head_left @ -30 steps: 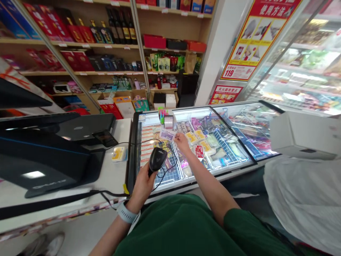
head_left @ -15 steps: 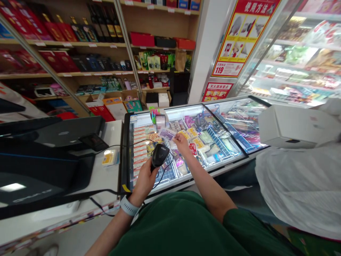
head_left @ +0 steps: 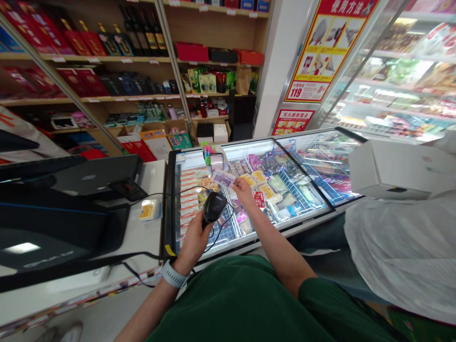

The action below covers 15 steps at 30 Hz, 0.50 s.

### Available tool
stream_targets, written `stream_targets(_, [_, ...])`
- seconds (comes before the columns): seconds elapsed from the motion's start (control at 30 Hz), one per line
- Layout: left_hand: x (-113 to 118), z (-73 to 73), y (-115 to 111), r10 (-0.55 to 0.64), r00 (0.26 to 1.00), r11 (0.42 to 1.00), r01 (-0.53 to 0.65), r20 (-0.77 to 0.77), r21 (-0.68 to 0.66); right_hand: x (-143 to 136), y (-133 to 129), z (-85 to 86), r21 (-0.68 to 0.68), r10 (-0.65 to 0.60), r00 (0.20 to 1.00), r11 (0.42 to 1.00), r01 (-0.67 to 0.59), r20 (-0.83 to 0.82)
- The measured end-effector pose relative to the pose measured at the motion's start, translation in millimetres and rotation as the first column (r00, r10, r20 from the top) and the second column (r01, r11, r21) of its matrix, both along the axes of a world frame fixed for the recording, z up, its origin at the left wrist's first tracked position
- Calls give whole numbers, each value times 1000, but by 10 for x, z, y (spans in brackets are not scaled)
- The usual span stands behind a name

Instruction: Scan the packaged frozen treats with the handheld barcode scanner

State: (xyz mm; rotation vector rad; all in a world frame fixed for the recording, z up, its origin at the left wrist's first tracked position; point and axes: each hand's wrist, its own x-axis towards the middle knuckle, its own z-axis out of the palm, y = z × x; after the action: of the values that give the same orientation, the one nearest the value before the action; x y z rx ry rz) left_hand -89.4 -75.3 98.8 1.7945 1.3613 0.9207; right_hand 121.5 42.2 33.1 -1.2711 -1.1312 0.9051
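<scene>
My left hand [head_left: 193, 241], a pale watch on its wrist, is wrapped round the handle of a black barcode scanner [head_left: 215, 206]. The scanner's head is up, over the glass lid of the chest freezer [head_left: 245, 247], and its cable loops beside it. Between the thumb and fingers of my right hand [head_left: 244, 191] is the edge of a small purple printed slip [head_left: 223, 179], which looks like a banknote or card. The slip is above the freezer glass, just beyond the scanner. Bright green and pink packaging [head_left: 207, 153] lies behind it, next to a blurred-out patch.
To my left stand a black register screen [head_left: 53, 228] and a yellow-and-white pack [head_left: 149, 209] on the white counter [head_left: 142, 237]. A person in a white top [head_left: 399, 242] is close on my right, near a white box [head_left: 395, 166]. Stocked shelves [head_left: 124, 59] line the back.
The view has shifted very slightly. Both hands, the scanner and the purple slip keep nearly the same places.
</scene>
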Motion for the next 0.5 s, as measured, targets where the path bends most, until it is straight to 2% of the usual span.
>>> stream_targets(0.5, [-29, -6, 18, 5, 999, 1000, -4, -40, 20, -32, 63, -51, 42, 28, 1000, 999, -28, -5])
